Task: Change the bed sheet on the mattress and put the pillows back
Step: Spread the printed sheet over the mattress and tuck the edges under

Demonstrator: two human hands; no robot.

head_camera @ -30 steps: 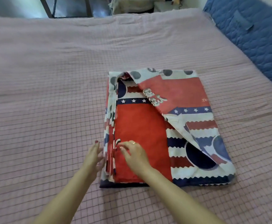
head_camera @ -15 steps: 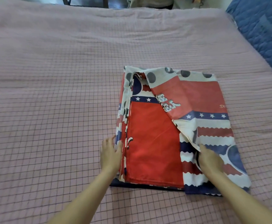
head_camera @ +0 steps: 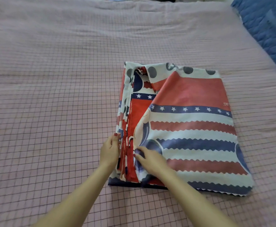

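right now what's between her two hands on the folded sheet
In the head view, the stacked layer edges of the folded sheet lie between the left hand and the right hand, a narrow red strip of them.

free: pink mattress cover (head_camera: 52, 104) left and beyond | obstacle: folded sheet (head_camera: 191, 128) centre-right, blue quilt (head_camera: 268, 30) far right

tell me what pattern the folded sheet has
Red, white and navy wavy stripes, a navy star band and dark dots on the folded sheet, seen in the head view.

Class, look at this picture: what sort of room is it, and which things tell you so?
Probably a bedroom: a wide pink checked mattress cover, a folded patterned bed sheet on it, and blue quilted bedding alongside.
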